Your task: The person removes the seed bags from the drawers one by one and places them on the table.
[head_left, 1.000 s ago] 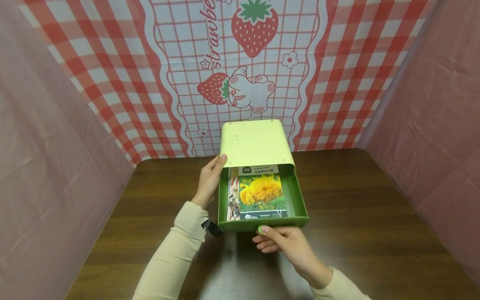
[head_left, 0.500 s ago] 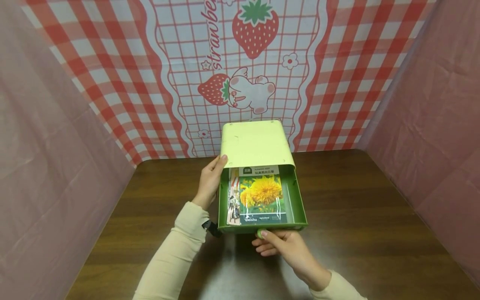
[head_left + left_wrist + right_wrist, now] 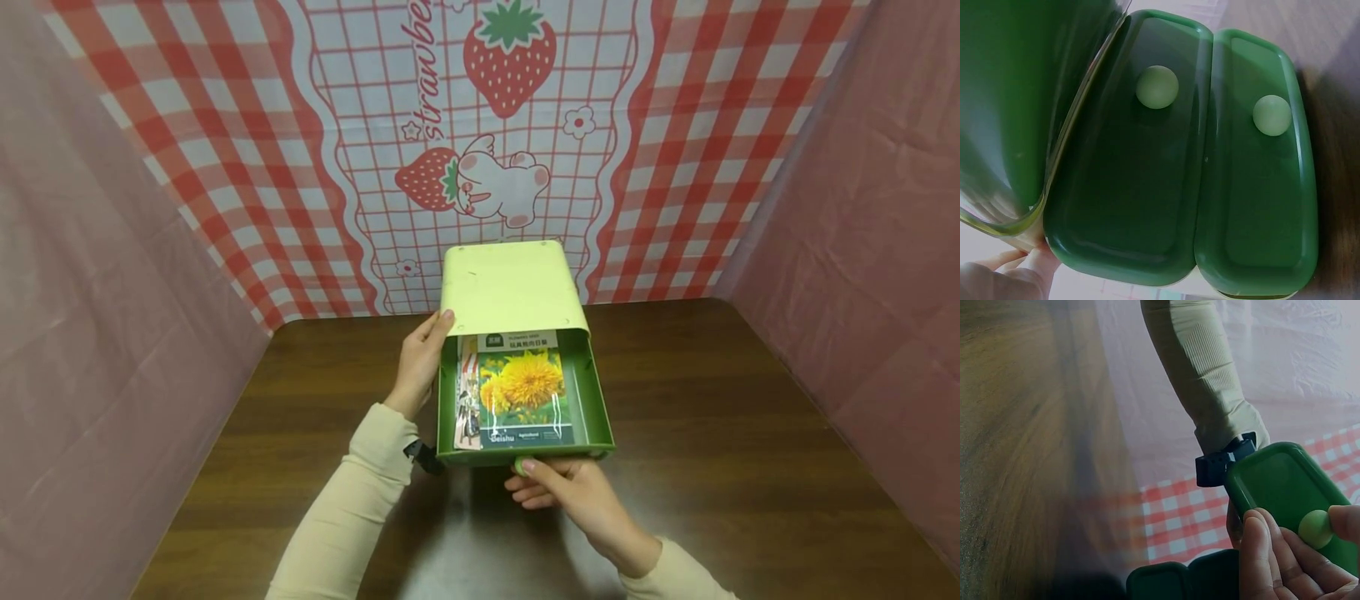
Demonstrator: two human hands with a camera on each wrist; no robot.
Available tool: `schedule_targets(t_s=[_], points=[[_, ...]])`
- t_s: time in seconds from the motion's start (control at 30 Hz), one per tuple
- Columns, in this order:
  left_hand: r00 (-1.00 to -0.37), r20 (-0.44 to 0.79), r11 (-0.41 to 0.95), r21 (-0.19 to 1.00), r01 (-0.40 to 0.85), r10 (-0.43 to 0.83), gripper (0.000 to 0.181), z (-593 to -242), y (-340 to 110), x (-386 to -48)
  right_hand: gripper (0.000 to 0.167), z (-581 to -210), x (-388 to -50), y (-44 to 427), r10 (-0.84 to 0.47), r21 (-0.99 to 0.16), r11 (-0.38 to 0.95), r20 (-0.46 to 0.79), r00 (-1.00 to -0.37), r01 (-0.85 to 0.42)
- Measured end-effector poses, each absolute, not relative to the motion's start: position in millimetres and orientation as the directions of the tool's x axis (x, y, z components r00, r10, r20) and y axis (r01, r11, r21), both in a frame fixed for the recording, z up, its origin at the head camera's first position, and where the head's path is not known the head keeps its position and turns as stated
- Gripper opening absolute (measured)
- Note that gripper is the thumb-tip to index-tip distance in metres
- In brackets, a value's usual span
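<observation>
Right hand (image 3: pixel 576 497) pinches the round knob (image 3: pixel 521 467) of an open green drawer (image 3: pixel 597 412) bearing a flower packet (image 3: pixel 525 392), the left hand (image 3: pixel 416 364) gripping the side of the yellow cabinet (image 3: pixel 513 287).

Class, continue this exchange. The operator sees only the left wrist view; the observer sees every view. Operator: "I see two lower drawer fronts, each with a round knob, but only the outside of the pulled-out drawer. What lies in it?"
Observer: In the head view, a flower seed packet with a yellow bloom lies in the pulled-out drawer.

Operator: Is anything at that drawer's knob?

Observer: Yes. In the right wrist view, the right hand pinches the light green knob.

Operator: And where is the left thumb?

Observer: The head view shows the left hand with its thumb at the front left corner of the pale yellow cabinet top.
</observation>
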State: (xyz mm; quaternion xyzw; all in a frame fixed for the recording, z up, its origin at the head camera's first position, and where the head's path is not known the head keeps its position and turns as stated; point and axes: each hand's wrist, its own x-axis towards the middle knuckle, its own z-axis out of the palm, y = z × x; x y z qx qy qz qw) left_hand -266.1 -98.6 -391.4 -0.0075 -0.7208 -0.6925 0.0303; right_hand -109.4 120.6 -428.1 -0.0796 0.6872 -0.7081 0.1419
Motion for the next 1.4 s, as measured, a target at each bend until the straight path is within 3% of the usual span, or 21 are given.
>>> schedule_targets(t_s=[0.33, 0.6, 0.77, 0.87, 0.97, 1.1, 1.27, 1.4], points=[[-0.998, 0.06, 0.049, 0.997, 0.059, -0.033, 0.069, -391, -99, -265, 0.041, -423, -108, 128, -0.4, -0.995, 0.084, -0.078, -0.913, 0.048], [-0.996, 0.072, 0.044, 0.997, 0.07, -0.046, 0.068, -392, -99, -266, 0.028, -398, -106, 142, -0.525, -0.965, 0.203, 0.036, -0.851, -0.166], [-0.997, 0.066, 0.044, 0.997, 0.065, -0.041, 0.07, -393, -99, -266, 0.018, -370, -104, 153, -0.535, -0.925, 0.184, 0.19, -0.823, -0.333], [-0.997, 0.07, 0.041, 0.997, 0.069, -0.04, 0.07, -393, -99, -266, 0.014, -353, -105, 158, -0.514, -0.847, 0.168, 0.361, -0.778, -0.504], [-0.996, 0.076, 0.042, 0.996, 0.074, -0.04, 0.07, -392, -98, -265, 0.019, -338, -112, 161, -0.479, -0.709, 0.238, 0.509, -0.715, -0.664], [-0.996, 0.077, 0.043, 0.996, 0.075, -0.042, 0.07, -392, -97, -265, 0.023, -321, -128, 162, -0.44, -0.545, 0.391, 0.597, -0.671, -0.742], [-0.996, 0.081, 0.043, 0.996, 0.079, -0.046, 0.069, -392, -97, -266, 0.019, -314, -153, 161, -0.41, -0.465, 0.565, 0.559, -0.721, -0.682], [-0.995, 0.086, 0.037, 0.996, 0.084, -0.047, 0.068, -393, -98, -266, 0.037, -316, -170, 157, -0.403, -0.458, 0.692, 0.397, -0.825, -0.558]])
